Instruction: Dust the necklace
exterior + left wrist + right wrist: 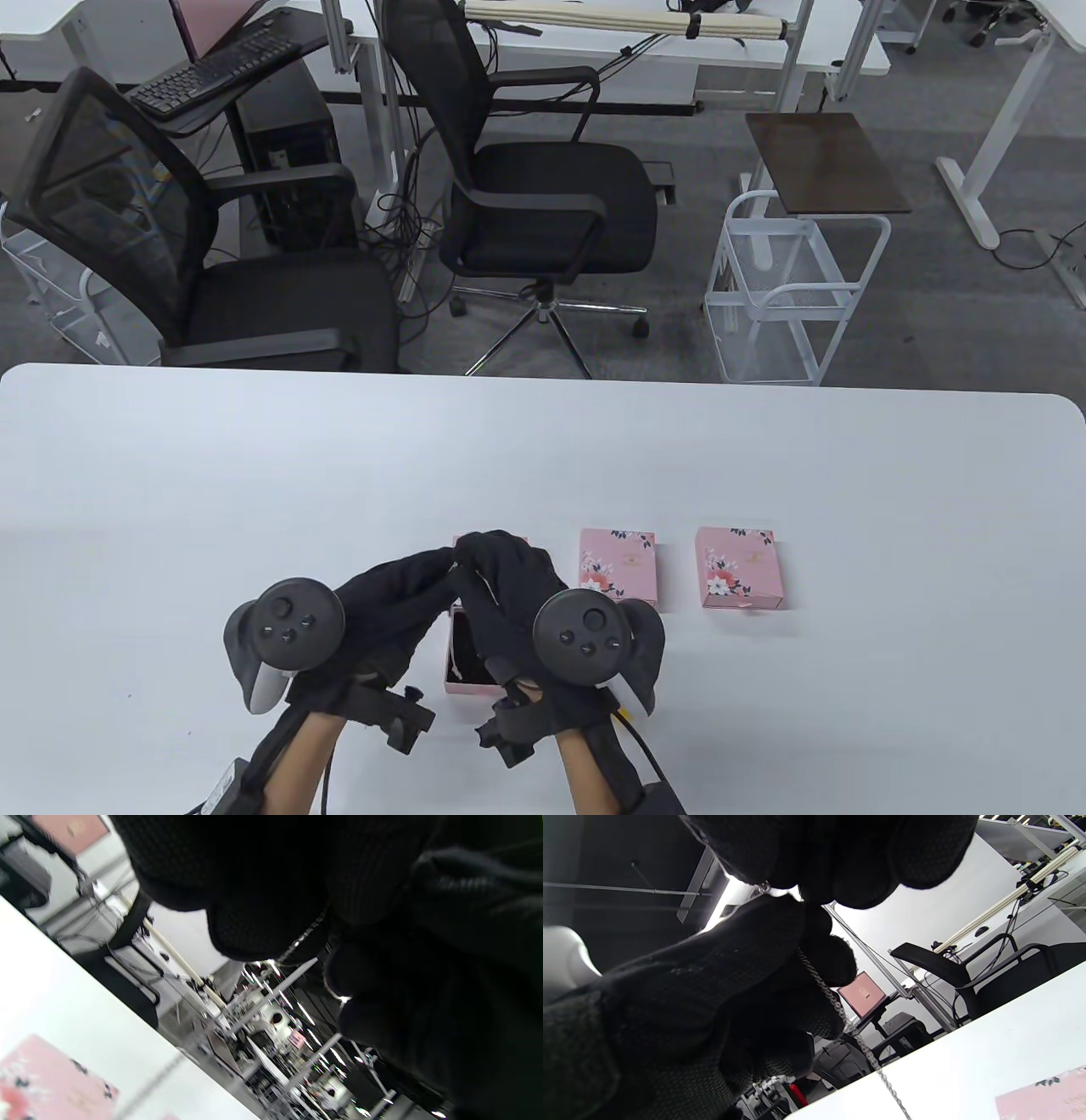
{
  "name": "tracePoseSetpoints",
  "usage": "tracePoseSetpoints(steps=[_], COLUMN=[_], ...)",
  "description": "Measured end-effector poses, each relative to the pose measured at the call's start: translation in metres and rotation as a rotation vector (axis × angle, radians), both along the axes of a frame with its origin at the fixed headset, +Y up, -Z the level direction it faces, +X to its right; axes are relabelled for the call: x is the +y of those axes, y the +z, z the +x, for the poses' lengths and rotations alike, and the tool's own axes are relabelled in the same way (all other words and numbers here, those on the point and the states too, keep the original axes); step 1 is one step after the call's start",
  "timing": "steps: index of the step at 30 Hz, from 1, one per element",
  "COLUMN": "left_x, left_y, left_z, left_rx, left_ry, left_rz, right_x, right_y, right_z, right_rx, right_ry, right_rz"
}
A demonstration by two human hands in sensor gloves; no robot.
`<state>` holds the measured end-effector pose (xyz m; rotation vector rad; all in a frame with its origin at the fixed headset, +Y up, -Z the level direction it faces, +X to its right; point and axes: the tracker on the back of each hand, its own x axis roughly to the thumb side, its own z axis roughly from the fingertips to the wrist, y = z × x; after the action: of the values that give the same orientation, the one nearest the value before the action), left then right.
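A thin silver necklace chain (840, 1014) hangs from between the gloved fingers down toward the table. It also shows as a short glinting piece in the left wrist view (303, 938). My left hand (407, 594) and right hand (496, 573) meet fingertip to fingertip above an open pink box (471, 688), and both pinch the chain. The box has a dark lining and my hands hide most of it. The chain does not show in the table view.
Two closed pink floral boxes (618, 567) (736, 567) lie to the right of my hands on the white table (543, 458). One pink box shows in the left wrist view (51, 1077) and one in the right wrist view (1043, 1099). Office chairs stand beyond the far edge.
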<state>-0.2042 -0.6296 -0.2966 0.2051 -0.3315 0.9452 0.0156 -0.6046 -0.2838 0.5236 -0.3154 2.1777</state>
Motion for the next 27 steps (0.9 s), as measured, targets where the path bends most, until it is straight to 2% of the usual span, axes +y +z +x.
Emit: tracePoseSetpoints(steps=[6,10,15,18,20,27], left_x=[0.015,0.008,-0.008,-0.019,-0.022,-0.021], left_y=[-0.006,-0.011,-0.018,-0.021,-0.021,-0.015], left_z=[-0.016,-0.022,-0.023,-0.022,-0.02,-0.019], left_rx=[-0.256,-0.331,-0.313,-0.322,-0.3,-0.158], left_ry=[0.064,0.167,0.258,0.397,0.458,0.462], left_rz=[-0.138,-0.245,-0.375,-0.445,-0.446,-0.382], right_x=[0.002,-0.002,-0.009,-0.009,-0.006,0.002], right_y=[-0.001,-0.003,-0.007,-0.008,-0.005,0.003], right_z=[0.008,0.003,-0.001,0.0,0.002,-0.001], right_rx=[0.007,0.021,-0.036,-0.069,-0.085,-0.066], right_ry=[-0.027,0.004,0.138,0.16,0.153,0.125], right_rz=[-0.015,-0.037,-0.058,-0.047,-0.021,-0.011])
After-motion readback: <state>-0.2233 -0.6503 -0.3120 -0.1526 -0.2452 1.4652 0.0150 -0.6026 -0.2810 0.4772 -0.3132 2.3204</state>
